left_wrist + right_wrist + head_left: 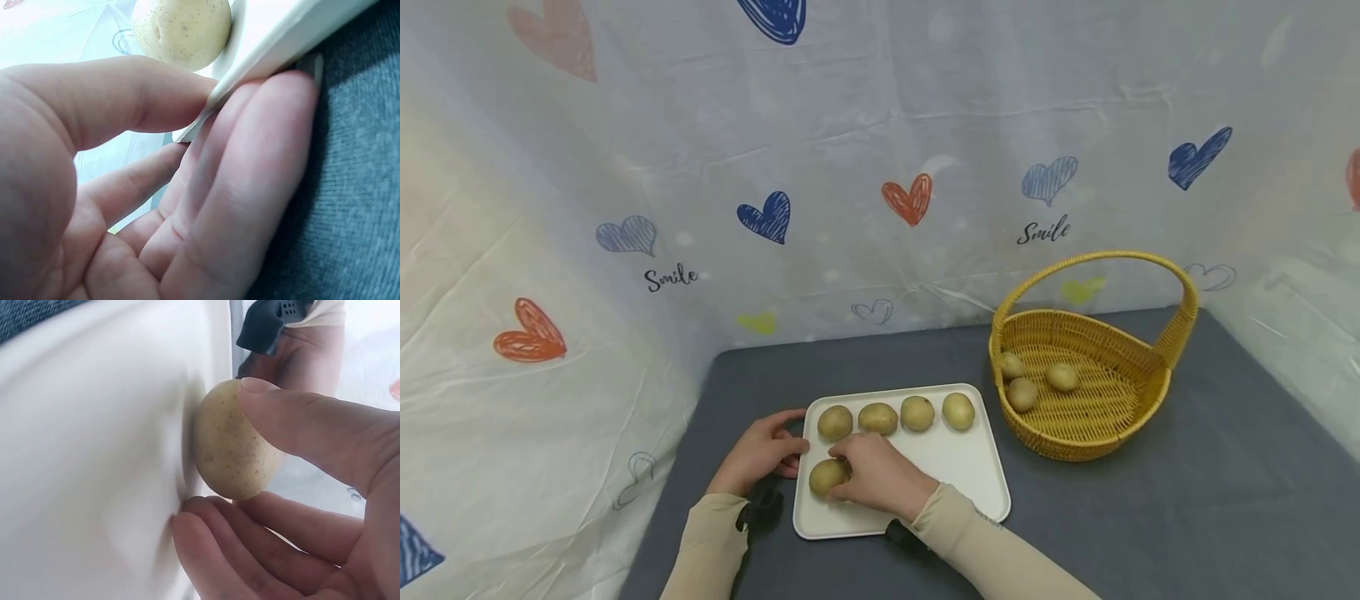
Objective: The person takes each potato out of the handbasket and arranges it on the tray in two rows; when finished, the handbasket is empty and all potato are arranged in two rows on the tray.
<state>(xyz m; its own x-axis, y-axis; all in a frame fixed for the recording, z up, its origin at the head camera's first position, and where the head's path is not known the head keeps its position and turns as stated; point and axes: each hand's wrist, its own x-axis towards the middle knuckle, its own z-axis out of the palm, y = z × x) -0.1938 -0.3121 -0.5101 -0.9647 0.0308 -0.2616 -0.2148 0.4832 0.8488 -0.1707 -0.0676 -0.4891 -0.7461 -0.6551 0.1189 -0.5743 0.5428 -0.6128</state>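
A white tray lies on the dark tabletop with a row of potatoes along its far side. My left hand pinches the tray's left rim, thumb on top and fingers beneath, as the left wrist view shows. At the tray's left, nearer to me, my right hand holds another potato between thumb and fingers. That potato sits low at the tray surface, below the leftmost one of the row.
To the right of the tray stands a yellow wicker basket with a tall arched handle. Three potatoes lie inside it, mostly toward its left. A white curtain printed with hearts hangs behind the table.
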